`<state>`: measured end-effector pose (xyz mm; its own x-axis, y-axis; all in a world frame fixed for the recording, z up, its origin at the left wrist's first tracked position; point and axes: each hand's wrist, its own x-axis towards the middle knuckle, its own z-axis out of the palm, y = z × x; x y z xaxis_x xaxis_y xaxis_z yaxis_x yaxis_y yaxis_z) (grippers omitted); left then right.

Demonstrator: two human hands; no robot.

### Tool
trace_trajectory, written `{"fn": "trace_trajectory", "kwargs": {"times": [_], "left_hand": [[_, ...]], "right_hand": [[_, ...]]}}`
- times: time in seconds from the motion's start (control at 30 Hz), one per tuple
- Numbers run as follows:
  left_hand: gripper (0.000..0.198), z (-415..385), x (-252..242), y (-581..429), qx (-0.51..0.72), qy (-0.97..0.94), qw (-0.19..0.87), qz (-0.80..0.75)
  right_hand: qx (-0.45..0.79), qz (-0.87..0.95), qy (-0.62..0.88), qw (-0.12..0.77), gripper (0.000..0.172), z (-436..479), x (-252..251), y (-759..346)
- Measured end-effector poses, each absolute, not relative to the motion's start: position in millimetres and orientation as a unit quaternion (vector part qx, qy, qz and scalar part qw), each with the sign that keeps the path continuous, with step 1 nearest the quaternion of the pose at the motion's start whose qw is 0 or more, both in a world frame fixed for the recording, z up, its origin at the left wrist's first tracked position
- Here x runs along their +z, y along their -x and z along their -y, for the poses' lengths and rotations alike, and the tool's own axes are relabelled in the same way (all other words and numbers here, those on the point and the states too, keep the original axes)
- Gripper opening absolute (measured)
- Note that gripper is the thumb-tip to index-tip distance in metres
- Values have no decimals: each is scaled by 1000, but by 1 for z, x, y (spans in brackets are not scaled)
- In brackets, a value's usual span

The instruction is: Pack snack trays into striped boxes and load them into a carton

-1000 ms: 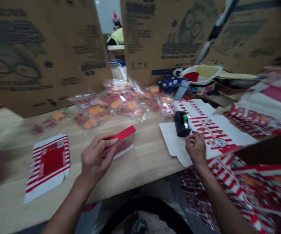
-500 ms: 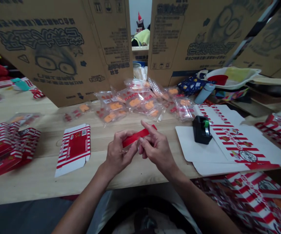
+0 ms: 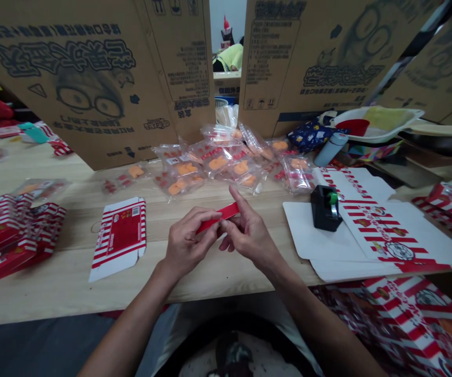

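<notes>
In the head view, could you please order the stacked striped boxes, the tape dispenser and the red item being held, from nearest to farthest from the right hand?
1. Red item: in the left hand, at the right hand's fingers.
2. Tape dispenser: on the right.
3. Stacked striped boxes: far left.

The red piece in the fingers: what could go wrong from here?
The red piece is raised above the table between the fingers of the left hand and right hand, so it might slip if the grip loosens.
The tape dispenser stands on flat striped cardboard that reaches the table's front edge; the nearby right forearm could perhaps nudge the cardboard and shift both.
</notes>
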<state>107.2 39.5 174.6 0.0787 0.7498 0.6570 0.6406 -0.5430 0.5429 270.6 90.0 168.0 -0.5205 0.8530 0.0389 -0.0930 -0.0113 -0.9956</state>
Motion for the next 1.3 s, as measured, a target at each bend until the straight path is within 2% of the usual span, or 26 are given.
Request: {"fn": "trace_trajectory", "kwargs": {"times": [0.17, 0.3, 0.4, 0.5, 0.57, 0.67, 0.73, 0.83, 0.9, 0.97, 1.0, 1.07, 1.13, 1.2, 1.3], "left_hand": [[22, -39, 175, -100, 503, -719, 54, -477], [21, -39, 172, -92, 515, -691, 20, -507], [23, -43, 154, -81, 578, -561, 6, -593], [37, -44, 112, -60, 614, -366, 32, -698], [44, -37, 78, -44, 566, -307, 52, -763], [46, -18, 42, -27, 423, -333, 56, -841], [47, -14, 38, -26, 351, -398, 18, -847], [40, -41, 61, -46, 297, -530, -19, -794], [35, -75, 81, -68, 261, -615, 25, -743], [38, -111, 95, -91, 185, -664, 81, -719], [43, -127, 97, -102, 131, -674, 110, -719], [48, -151, 95, -115, 54, -663, 150, -731], [39, -163, 88, -117, 25, -639, 177, -748], [28, -168, 82, -108, 25, -611, 198, -766], [28, -170, 82, -88, 46, -557, 223, -798]], "right_hand": [[457, 741, 348, 348, 79, -96, 169, -272], [338, 804, 348, 344, 78, -98, 172, -263], [291, 818, 353, 349, 80, -113, 162, -260], [249, 811, 427, 314, 77, -149, 143, -278], [193, 805, 509, 235, 63, -179, 131, -301], [148, 797, 571, 127, 34, -226, 115, -336], [145, 799, 577, 89, 29, -252, 107, -346], [140, 817, 558, 37, 34, -278, 102, -331], [133, 833, 536, 14, 35, -288, 102, -303], [123, 843, 524, 2, 39, -296, 102, -269], [118, 844, 523, 0, 46, -300, 102, -252], [113, 841, 529, 0, 72, -310, 100, -225], [115, 826, 552, 2, 94, -323, 98, -209], [123, 795, 595, 1, 100, -335, 94, -201], [128, 756, 642, 6, 105, -346, 90, -193]]}}
